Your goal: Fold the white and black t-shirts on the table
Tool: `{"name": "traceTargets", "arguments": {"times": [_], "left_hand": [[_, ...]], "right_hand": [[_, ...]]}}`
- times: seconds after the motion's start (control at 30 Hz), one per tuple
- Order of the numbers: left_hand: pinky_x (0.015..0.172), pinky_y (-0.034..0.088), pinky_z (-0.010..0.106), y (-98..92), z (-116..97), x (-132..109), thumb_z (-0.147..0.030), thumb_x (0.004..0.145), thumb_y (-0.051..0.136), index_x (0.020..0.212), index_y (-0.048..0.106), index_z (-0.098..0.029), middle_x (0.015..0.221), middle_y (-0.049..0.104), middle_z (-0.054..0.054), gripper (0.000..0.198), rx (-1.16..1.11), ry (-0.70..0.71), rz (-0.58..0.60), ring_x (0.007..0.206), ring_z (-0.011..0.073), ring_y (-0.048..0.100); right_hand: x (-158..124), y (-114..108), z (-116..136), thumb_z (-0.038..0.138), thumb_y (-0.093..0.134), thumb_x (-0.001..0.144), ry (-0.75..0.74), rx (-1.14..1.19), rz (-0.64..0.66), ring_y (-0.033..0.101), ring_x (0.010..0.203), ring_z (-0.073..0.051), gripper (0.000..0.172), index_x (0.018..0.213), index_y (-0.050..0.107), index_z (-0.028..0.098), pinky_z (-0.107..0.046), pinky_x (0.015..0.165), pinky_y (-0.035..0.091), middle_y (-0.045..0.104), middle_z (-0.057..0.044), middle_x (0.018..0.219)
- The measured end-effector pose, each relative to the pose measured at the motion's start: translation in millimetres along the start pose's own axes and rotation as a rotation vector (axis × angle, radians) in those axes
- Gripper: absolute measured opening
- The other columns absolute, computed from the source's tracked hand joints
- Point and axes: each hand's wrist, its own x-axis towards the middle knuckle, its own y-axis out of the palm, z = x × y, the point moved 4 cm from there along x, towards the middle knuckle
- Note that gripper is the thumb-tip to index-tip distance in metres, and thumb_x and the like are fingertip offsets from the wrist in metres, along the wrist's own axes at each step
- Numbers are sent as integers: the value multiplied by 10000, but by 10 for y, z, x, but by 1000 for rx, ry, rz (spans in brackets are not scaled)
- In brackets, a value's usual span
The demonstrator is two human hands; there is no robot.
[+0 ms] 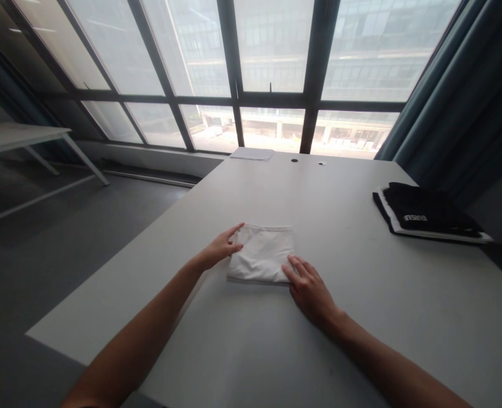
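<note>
A white cloth (pixel 262 254), folded into a flat rectangle, lies on the white table (pixel 251 340); whether it is a shirt or another garment, I cannot tell. At its left edge is my left hand (pixel 222 247), thumb and forefinger spread apart and touching the cloth near its far left corner. Its other fingers are partly hidden. My right hand (pixel 309 286) rests palm down over the near right corner, with its fingers stretched out across the fabric. Slight wrinkles run over the near half of the cloth.
Folded clothes (pixel 431 212), black and white, are stacked at the table's right side, the top one black with white lettering. Paper (pixel 252 154) lies at the far edge, near a round black hole (pixel 294 160). Another table (pixel 21 136) stands left, beyond a floor gap.
</note>
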Motion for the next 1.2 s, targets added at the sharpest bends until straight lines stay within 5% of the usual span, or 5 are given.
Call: {"name": "traceTargets", "arguments": {"times": [0.17,0.37,0.57,0.9,1.2], "left_hand": [[841,579,382,-97,-172,-162,-403,855,666,1396,574,-193,1428,497,150,588,417,135,-243,858,190,668],[1052,443,374,176,-351,-636,-364,925,660,1245,698,-342,1226,639,45,323,685,404,255,1171,243,560],[1100,400,402,72,-270,-839,-352,972,591,1273,689,-363,1373,611,39,317,707,376,288,1259,257,534],[1222,142,512,567,-271,75,-350,1003,435,1453,526,-167,1535,461,135,495,816,336,-80,1460,300,346],[1202,-49,552,622,60,247,-461,989,468,1523,442,-214,1634,270,140,589,921,298,-153,1528,354,132]], "right_hand": [[1,10,1,20,488,841,-13,-13,4,428,1380,-276,540,1338,615,189,-454,1134,385,518,-141,1479],[6,5,3,16,500,841,-23,-20,9,432,1382,-277,543,1346,617,182,-449,1136,387,513,-146,1487],[-39,-7,11,38,473,894,-104,-70,64,370,1443,-281,514,1371,600,181,-482,1167,329,469,-148,1532],[574,-60,292,169,378,964,97,84,66,316,1479,-267,522,1470,474,85,-451,1200,251,427,-166,1559],[1052,446,-187,420,376,1005,347,21,109,158,1528,-298,664,1547,315,41,-563,1208,77,226,-197,1637]]}}
